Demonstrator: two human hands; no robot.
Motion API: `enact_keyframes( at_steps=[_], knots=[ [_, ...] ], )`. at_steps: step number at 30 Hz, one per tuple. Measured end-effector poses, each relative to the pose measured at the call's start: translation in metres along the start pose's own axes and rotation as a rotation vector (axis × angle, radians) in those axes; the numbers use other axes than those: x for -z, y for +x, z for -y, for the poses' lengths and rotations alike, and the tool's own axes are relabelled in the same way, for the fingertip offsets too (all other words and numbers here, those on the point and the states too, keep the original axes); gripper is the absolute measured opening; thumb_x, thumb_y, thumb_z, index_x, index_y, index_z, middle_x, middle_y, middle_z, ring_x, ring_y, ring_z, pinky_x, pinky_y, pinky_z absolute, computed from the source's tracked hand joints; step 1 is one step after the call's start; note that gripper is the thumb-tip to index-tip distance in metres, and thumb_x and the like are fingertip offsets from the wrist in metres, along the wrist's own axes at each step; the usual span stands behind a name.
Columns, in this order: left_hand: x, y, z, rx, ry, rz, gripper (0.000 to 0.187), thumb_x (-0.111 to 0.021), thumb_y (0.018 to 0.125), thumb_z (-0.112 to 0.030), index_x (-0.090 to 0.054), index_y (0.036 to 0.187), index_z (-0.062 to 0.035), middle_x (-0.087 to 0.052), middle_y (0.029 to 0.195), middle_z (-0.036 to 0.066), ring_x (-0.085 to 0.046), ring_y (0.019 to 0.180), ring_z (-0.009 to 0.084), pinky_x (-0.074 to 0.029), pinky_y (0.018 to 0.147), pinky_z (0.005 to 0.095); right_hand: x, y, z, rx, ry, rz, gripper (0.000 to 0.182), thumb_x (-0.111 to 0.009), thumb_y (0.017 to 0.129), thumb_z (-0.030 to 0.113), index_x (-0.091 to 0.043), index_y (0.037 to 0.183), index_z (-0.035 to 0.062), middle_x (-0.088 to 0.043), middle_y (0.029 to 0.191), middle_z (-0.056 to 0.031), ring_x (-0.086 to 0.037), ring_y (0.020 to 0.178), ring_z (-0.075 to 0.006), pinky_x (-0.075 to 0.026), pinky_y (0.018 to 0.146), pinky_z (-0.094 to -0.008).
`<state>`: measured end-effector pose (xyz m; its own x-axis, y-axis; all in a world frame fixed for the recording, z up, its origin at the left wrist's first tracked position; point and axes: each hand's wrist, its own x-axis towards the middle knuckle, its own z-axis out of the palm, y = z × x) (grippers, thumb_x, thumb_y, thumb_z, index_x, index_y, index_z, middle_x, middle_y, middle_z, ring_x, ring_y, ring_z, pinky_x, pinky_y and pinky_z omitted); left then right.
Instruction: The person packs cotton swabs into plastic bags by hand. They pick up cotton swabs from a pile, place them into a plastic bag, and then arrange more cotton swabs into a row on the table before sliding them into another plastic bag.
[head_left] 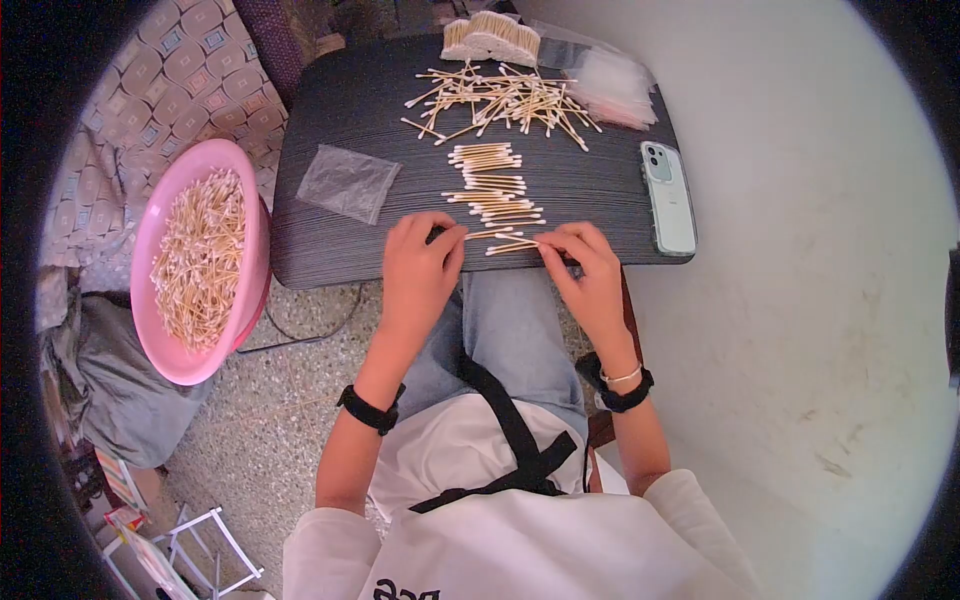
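Observation:
My left hand [422,268] is at the near edge of the black table, its thumb and fingers closed at the left end of a cotton swab [490,234]. Opposite it, my right hand [588,275] pinches the right end of another cotton swab [513,247], which lies slightly tilted. Just beyond my fingers, a column of cotton swabs [490,182] runs away from me, laid side by side in small uneven groups. Farther back is a loose, criss-crossed heap of cotton swabs [510,100]. The fingertips partly cover the swab ends.
A clear plastic bag [348,184] lies flat on the table [310,240] at left. Bundled swabs [490,40] and stacked clear bags [612,88] sit at the back. A phone [668,198] lies by the right edge. The pink tub [245,300] of swabs stands left; a wall [800,250] is right.

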<state>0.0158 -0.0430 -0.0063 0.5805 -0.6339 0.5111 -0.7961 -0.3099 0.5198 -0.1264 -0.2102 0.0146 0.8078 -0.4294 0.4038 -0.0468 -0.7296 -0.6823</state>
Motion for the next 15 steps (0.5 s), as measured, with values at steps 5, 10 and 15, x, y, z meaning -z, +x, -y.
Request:
enact_keyframes(
  at_steps=[5, 10, 15],
  knots=[
    [-0.004, -0.002, -0.002, 0.008, 0.001, 0.027, 0.02, -0.068, 0.08, -0.004, -0.071, 0.1, -0.0053, -0.062, 0.101, 0.008, -0.058, 0.094, 0.029, -0.047, 0.085, 0.0403, -0.008, 0.009, -0.006, 0.055, -0.113, 0.027, 0.016, -0.072, 0.081, 0.01, -0.07, 0.095, 0.004, -0.057, 0.094, -0.0097, -0.057, 0.087, -0.0264, -0.049, 0.075, -0.0353],
    [-0.006, -0.01, -0.003, 0.029, -0.085, -0.05, 0.033, -0.068, 0.08, -0.004, -0.065, 0.113, -0.0056, -0.059, 0.108, 0.01, -0.056, 0.101, 0.0297, -0.045, 0.088, 0.0415, -0.015, 0.012, -0.005, 0.078, -0.157, 0.096, 0.021, -0.072, 0.079, 0.004, -0.071, 0.1, 0.005, -0.058, 0.095, -0.0078, -0.057, 0.086, -0.0233, -0.048, 0.077, -0.0337],
    [-0.006, -0.014, -0.006, 0.029, -0.033, 0.056, 0.052, -0.067, 0.085, -0.012, -0.051, 0.133, -0.0043, -0.052, 0.132, 0.017, -0.048, 0.123, 0.0351, -0.038, 0.103, 0.0446, -0.012, 0.006, 0.002, 0.078, -0.129, 0.031, 0.031, -0.07, 0.08, 0.006, -0.067, 0.11, 0.0064, -0.058, 0.109, -0.0105, -0.056, 0.101, -0.0291, -0.047, 0.088, -0.0392]
  ],
)
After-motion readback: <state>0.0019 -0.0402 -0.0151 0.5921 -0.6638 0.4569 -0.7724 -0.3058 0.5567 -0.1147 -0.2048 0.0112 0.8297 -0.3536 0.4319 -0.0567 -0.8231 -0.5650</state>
